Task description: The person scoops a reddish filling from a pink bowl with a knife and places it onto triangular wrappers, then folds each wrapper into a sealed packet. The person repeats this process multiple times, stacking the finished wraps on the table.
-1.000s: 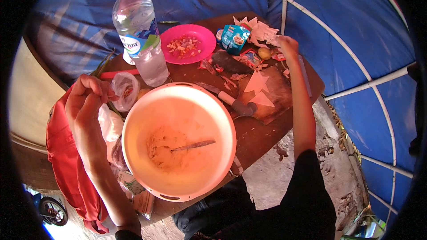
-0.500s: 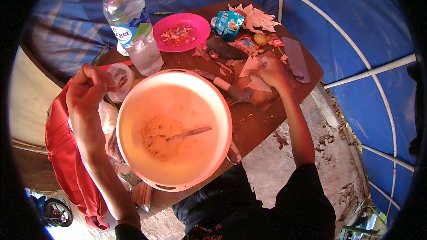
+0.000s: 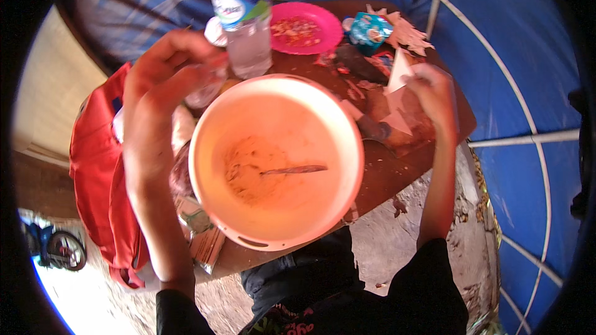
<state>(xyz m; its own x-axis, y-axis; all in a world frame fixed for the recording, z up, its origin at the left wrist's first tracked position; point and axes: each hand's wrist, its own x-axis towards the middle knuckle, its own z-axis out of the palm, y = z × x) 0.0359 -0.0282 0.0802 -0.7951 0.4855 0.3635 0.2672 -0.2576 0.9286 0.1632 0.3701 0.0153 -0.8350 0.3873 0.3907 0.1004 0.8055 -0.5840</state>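
My right hand [image 3: 431, 90] pinches a pale, flat triangular piece [image 3: 398, 72] above the right side of the table. Another triangular piece [image 3: 398, 119] lies below it on a brown surface. My left hand [image 3: 166, 80] is raised beside a small clear plastic bag [image 3: 208, 87]; its fingers are curled together and blurred, and what they hold, if anything, cannot be made out. Between my arms stands a large pale basin [image 3: 338, 205]. Soft, lumpy dough [image 3: 245, 174] lies at its bottom, with a metal spoon [image 3: 298, 169] resting in it.
Behind the basin stand a large water bottle [image 3: 249, 49] and a pink plate [image 3: 332, 18] of chopped bits. A teal pouch [image 3: 370, 32], a dark stone pestle [image 3: 360, 65] and pale torn pieces [image 3: 410, 34] lie at the back right. Red cloth [image 3: 102, 192] hangs at the left.
My right hand has lifted the triangular piece up from the table. My left hand has moved up and right, toward the bottle. The whole view has shifted, so the basin appears further right.
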